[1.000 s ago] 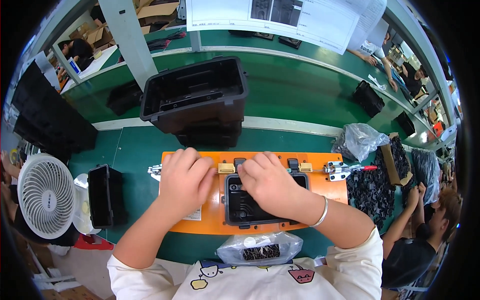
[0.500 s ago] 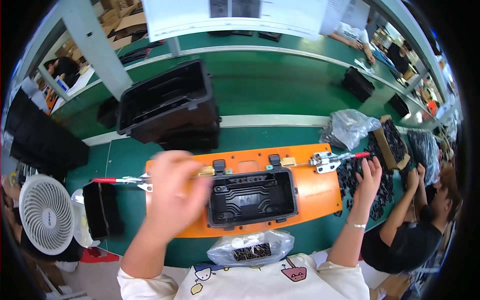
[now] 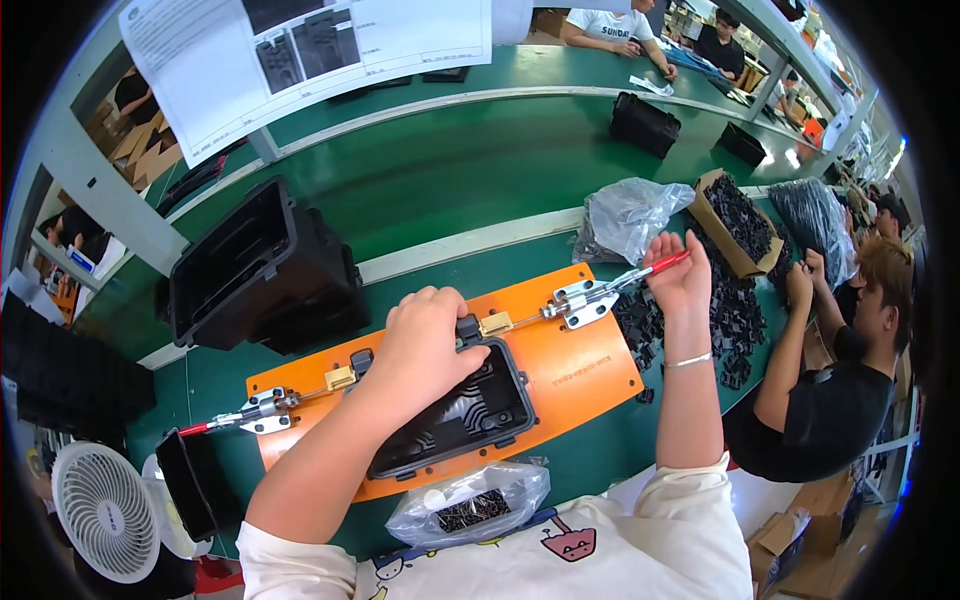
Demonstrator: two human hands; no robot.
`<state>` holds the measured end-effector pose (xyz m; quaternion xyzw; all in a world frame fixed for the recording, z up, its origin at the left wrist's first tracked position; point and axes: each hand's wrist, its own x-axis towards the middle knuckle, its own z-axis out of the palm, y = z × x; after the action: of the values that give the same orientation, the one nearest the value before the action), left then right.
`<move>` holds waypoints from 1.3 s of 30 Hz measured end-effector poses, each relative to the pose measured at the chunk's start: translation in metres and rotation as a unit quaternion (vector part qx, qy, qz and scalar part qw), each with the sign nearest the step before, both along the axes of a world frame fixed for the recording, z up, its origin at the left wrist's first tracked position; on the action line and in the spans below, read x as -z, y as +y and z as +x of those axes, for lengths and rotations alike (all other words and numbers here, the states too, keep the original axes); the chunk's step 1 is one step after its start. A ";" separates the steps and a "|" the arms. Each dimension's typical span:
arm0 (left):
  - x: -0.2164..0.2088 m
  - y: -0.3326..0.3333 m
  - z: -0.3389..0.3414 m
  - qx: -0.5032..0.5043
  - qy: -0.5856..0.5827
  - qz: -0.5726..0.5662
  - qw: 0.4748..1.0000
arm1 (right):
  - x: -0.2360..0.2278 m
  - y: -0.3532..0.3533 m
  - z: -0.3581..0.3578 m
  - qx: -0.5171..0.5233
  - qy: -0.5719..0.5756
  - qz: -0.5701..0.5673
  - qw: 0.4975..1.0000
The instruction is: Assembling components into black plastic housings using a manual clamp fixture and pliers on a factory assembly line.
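Two hands are showing: one left hand and one right hand, with one bracelet circling a wrist. One orange board is lying under one box. Two latches, two brass blocks and two clamps are sitting along it, the clamps carrying two red handles. Three clear bags and one carton are lying around; the loose black parts are lying too thickly to count. Three separate bins are standing apart from two stacks, whose layers are blurring together. One fan is standing here. At least four other people are showing.
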<state>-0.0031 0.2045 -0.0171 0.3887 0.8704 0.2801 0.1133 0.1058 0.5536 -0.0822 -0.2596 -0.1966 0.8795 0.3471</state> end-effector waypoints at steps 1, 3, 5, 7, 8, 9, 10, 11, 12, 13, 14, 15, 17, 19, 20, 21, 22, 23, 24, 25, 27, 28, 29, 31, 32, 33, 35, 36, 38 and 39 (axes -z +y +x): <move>-0.001 0.001 -0.001 0.005 -0.001 -0.001 1.000 | -0.006 0.001 0.000 -0.014 0.042 0.054 0.998; -0.002 -0.001 -0.003 0.003 0.004 -0.010 1.000 | -0.036 -0.025 -0.007 -0.004 0.041 0.129 0.991; -0.005 0.003 -0.001 0.000 -0.014 -0.013 1.000 | -0.060 -0.050 -0.014 0.010 0.035 0.208 0.977; -0.003 0.002 -0.001 -0.005 -0.030 -0.018 0.999 | -0.071 -0.065 -0.022 0.017 -0.020 0.363 0.932; 0.003 0.001 -0.002 -0.003 -0.015 0.000 1.000 | -0.070 -0.064 -0.019 0.020 -0.022 0.361 0.932; 0.006 0.000 -0.003 -0.001 -0.001 0.018 1.000 | -0.068 -0.061 -0.015 -0.004 -0.026 0.379 0.925; 0.006 0.000 -0.002 0.001 -0.001 0.015 1.000 | -0.066 -0.059 -0.012 -0.029 -0.030 0.395 0.918; 0.005 0.001 -0.001 -0.002 0.004 0.031 1.000 | -0.065 -0.058 -0.011 -0.027 -0.032 0.393 0.919; 0.005 0.002 0.001 -0.004 0.010 0.047 0.999 | -0.064 -0.058 -0.012 -0.007 -0.028 0.384 0.923; 0.006 0.001 0.003 -0.002 0.011 0.045 0.999 | -0.064 -0.058 -0.013 0.014 -0.022 0.376 0.926; 0.007 0.000 0.007 -0.011 0.057 0.068 0.996 | -0.063 -0.058 -0.013 0.017 -0.021 0.375 0.927; 0.008 -0.001 0.012 -0.020 0.103 0.091 0.990 | -0.062 -0.058 -0.013 0.022 -0.020 0.363 0.931; 0.017 -0.005 0.019 -0.002 0.157 0.087 0.984 | -0.059 -0.058 -0.015 0.027 -0.020 0.346 0.938; 0.019 -0.005 0.023 0.021 0.232 0.092 0.968 | -0.060 -0.059 -0.016 0.039 -0.029 0.347 0.937; 0.021 -0.006 0.024 0.023 0.232 0.091 0.968 | -0.060 -0.059 -0.015 0.040 -0.029 0.345 0.937; 0.023 -0.006 0.025 0.030 0.259 0.096 0.961 | -0.059 -0.060 -0.015 0.041 -0.026 0.345 0.937; 0.025 -0.006 0.025 0.038 0.286 0.101 0.952 | -0.059 -0.059 -0.015 0.042 -0.024 0.344 0.938; 0.023 -0.005 0.027 0.040 0.286 0.100 0.952 | -0.058 -0.059 -0.015 0.044 -0.024 0.343 0.938; 0.021 -0.004 0.029 0.050 0.302 0.082 0.948 | -0.059 -0.059 -0.014 0.046 -0.026 0.335 0.941; 0.018 -0.003 0.031 0.061 0.317 0.064 0.944 | -0.059 -0.058 -0.014 0.048 -0.029 0.327 0.944; 0.016 -0.003 0.029 0.075 0.322 0.059 0.942 | -0.057 -0.054 -0.013 0.056 -0.027 0.304 0.951; 0.016 -0.003 0.028 0.085 0.328 0.055 0.939 | -0.056 -0.051 -0.014 0.059 -0.023 0.285 0.957; 0.017 -0.003 0.027 0.086 0.327 0.054 0.940 | -0.053 -0.046 -0.014 0.060 -0.025 0.283 0.957; 0.018 -0.003 0.025 0.090 0.306 0.067 0.945 | -0.045 -0.037 -0.014 0.065 -0.005 0.201 0.977; 0.018 -0.002 0.025 0.091 0.305 0.065 0.946 | -0.044 -0.036 -0.016 0.066 -0.006 0.200 0.978; 0.017 -0.001 0.025 0.090 0.301 0.069 0.947 | -0.044 -0.036 -0.017 0.078 0.006 0.209 0.975; 0.017 0.000 0.025 0.090 0.296 0.072 0.948 | -0.055 -0.054 -0.023 0.096 0.006 0.265 0.959; 0.018 0.000 0.024 0.088 0.292 0.075 0.950 | -0.065 -0.071 -0.027 0.102 -0.046 0.376 0.920; 0.018 -0.001 0.025 0.084 0.288 0.077 0.951 | -0.061 -0.068 -0.030 0.072 -0.020 0.403 0.912; 0.019 -0.001 0.025 0.087 0.277 0.085 0.953 | -0.060 -0.066 -0.025 0.071 -0.021 0.401 0.913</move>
<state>0.0215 0.2034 -0.0361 0.5330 0.8037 0.2233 -0.1415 0.0811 0.4876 -0.0218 -0.1297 -0.5212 0.6940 0.4795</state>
